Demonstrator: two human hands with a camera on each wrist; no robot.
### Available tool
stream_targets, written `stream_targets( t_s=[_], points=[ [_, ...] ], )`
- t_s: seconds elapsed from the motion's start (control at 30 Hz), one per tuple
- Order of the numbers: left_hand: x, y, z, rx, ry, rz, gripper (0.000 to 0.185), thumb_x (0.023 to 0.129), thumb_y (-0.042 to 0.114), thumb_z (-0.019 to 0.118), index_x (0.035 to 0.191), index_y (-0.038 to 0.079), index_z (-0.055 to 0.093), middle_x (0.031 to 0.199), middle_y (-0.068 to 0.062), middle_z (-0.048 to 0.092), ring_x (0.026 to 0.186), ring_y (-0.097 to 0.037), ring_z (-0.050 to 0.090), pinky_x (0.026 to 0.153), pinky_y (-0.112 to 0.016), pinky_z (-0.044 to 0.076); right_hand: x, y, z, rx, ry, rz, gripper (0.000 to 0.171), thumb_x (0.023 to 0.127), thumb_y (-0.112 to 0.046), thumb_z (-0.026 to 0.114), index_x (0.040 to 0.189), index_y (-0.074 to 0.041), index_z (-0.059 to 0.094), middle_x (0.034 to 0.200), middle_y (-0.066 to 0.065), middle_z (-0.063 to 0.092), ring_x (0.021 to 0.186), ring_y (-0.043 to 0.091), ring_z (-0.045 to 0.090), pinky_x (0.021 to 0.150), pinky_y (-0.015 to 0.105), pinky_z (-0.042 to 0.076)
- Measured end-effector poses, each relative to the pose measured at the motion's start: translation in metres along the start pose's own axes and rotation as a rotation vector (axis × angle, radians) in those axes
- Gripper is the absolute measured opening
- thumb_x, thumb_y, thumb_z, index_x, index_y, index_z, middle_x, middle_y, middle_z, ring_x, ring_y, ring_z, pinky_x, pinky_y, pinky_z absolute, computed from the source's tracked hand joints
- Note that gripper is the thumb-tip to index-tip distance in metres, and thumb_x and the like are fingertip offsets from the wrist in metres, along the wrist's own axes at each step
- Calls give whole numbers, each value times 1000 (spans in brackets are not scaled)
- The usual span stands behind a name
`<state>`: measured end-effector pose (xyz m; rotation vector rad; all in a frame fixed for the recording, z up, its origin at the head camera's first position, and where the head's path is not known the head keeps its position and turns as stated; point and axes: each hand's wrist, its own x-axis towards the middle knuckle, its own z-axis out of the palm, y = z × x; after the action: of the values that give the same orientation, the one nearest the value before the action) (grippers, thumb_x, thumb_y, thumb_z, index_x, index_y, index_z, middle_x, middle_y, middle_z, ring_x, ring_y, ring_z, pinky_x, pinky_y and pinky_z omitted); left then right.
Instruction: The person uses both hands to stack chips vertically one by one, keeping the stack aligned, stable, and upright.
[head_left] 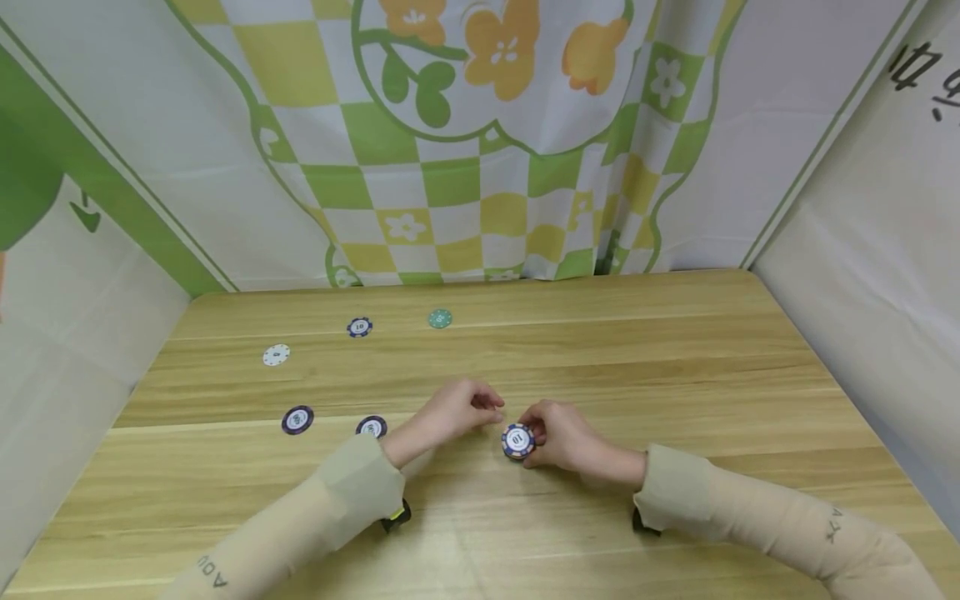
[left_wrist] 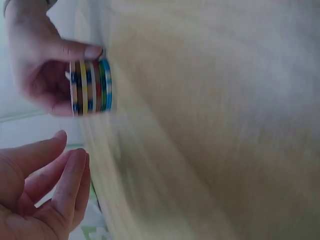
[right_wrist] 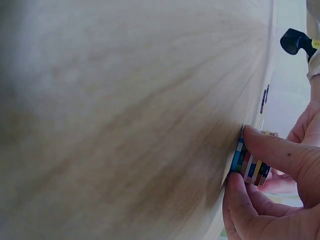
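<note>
A stack of poker chips (head_left: 518, 441) stands on the wooden table, with a blue-and-white chip marked 10 on top. My right hand (head_left: 564, 440) grips the stack from its right side, thumb on the near edge and fingers round the far edge. In the left wrist view the stack's side (left_wrist: 91, 87) shows several coloured layers, blue at the bottom. To the left of the stack, my left hand (head_left: 459, 410) hovers with loosely bent fingers and holds nothing. A gap separates its fingertips (left_wrist: 60, 134) from the chips.
Single chips lie flat on the table's left half: a white one (head_left: 276, 355), a blue one (head_left: 359, 327), a green one (head_left: 440, 318) and a dark purple one (head_left: 297, 420). Another dark chip (head_left: 371, 427) is partly hidden by my left forearm. A patterned curtain (head_left: 450, 167) hangs behind the table.
</note>
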<state>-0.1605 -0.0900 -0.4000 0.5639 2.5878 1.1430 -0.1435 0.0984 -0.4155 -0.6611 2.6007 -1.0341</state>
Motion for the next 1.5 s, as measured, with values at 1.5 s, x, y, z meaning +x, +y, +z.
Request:
stream_targets(
  t_s=[1.5],
  points=[
    [82, -54, -70, 593, 129, -111, 41, 86, 9, 59, 124, -6, 49, 128, -23, 47, 119, -36, 43, 102, -42, 32, -1, 0, 1, 0, 20, -2, 44, 55, -1, 84, 94, 3, 63, 79, 1, 58, 70, 9, 52, 61, 19, 44]
  ],
)
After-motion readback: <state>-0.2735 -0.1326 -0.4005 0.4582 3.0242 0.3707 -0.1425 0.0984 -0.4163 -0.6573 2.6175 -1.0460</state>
